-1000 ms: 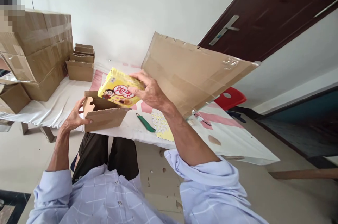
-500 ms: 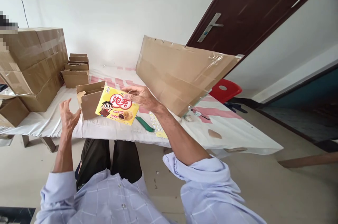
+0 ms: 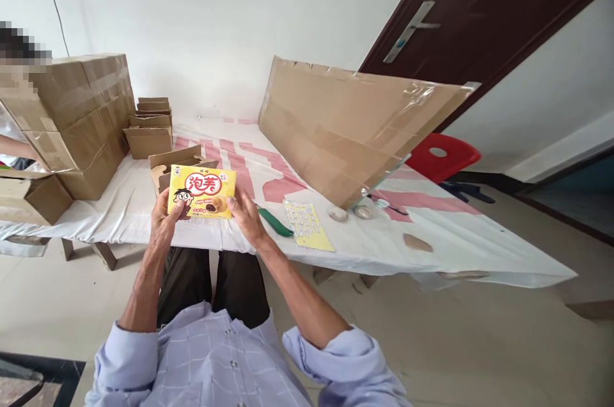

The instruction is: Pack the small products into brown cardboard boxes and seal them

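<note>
A yellow snack box point(image 3: 204, 192) with red lettering, a cartoon figure and pictured cream puffs is held up in front of me, its printed face toward me. My left hand point(image 3: 164, 215) grips its left end, thumb on the front. On the right end, my right hand point(image 3: 245, 210) is closed with the thumb at the edge; fingers of both hands are partly hidden behind the box. Just beyond it stands an open cardboard carton point(image 3: 185, 156), partly covered by the box. A green-handled tool point(image 3: 275, 222) lies right of my right hand, beside a yellow sheet point(image 3: 311, 228) with small pale pieces.
Stacked taped cartons point(image 3: 91, 116) and several small open boxes point(image 3: 149, 138) stand at the left. A large cardboard sheet point(image 3: 345, 125) leans at the back. Tape rolls point(image 3: 363, 212) and a cardboard scrap point(image 3: 417, 242) lie rightward. Behind is a red chair point(image 3: 444, 157). Another person's arm point(image 3: 19, 148) shows far left.
My left hand has come over and taken hold of the box's left end. The box has been levelled and turned more squarely toward me. My right hand has shifted to its right end.
</note>
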`<state>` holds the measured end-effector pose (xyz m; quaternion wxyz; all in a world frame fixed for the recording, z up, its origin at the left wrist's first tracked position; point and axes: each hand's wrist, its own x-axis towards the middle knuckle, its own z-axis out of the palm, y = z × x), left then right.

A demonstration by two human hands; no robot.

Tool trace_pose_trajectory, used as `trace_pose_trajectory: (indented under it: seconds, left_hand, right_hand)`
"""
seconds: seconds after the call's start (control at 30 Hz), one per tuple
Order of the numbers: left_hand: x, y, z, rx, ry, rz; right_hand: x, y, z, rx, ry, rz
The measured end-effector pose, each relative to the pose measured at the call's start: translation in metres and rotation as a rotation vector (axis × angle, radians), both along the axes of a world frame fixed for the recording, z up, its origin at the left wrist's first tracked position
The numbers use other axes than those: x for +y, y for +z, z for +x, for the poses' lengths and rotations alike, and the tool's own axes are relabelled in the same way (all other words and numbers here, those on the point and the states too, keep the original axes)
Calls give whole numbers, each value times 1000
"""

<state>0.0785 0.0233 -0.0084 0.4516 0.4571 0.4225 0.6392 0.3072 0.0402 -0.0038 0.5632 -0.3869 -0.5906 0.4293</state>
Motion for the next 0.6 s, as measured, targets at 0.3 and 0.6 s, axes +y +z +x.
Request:
trace_pose_trajectory:
  seconds: [0.3, 0.6]
  left_hand:
    - [0, -53, 22, 53, 3, -252]
    - [6, -67, 26, 92, -21, -343]
  right_hand:
    - [-2, -66, -8, 42, -75, -263]
    - [4, -95, -9, 39, -134, -317]
